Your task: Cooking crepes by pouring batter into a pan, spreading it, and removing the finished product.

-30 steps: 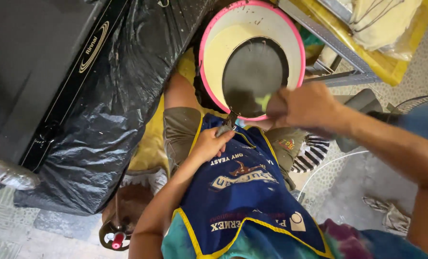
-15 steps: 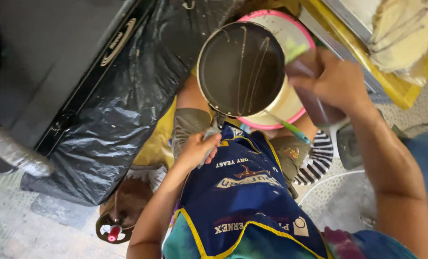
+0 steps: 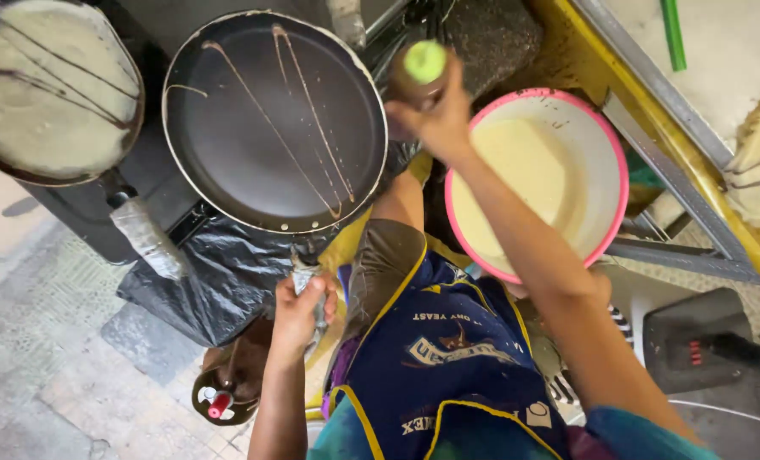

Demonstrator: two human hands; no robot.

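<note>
Two hands at work, head view only. Left hand (image 3: 299, 308), at 7 o'clock from frame centre, grip closed around the wrapped handle (image 3: 305, 281) of a dark round pan (image 3: 275, 119). Pan sits at 11 o'clock, held roughly flat, its surface crossed by thin brown drizzle lines. Right hand (image 3: 435, 115), at 12 o'clock, grip closed on a brown bottle with a green cap (image 3: 423, 64), just beside the pan's right rim. Pink-rimmed bowl of pale batter (image 3: 597, 170) lies at 2 o'clock, under the right forearm. Second pan (image 3: 52, 89) at 10 o'clock holds a pale crepe with dark drizzle. Black plastic sheet (image 3: 227, 273) hangs below the pans. Blue apron (image 3: 457, 366) at 6 o'clock.
</note>
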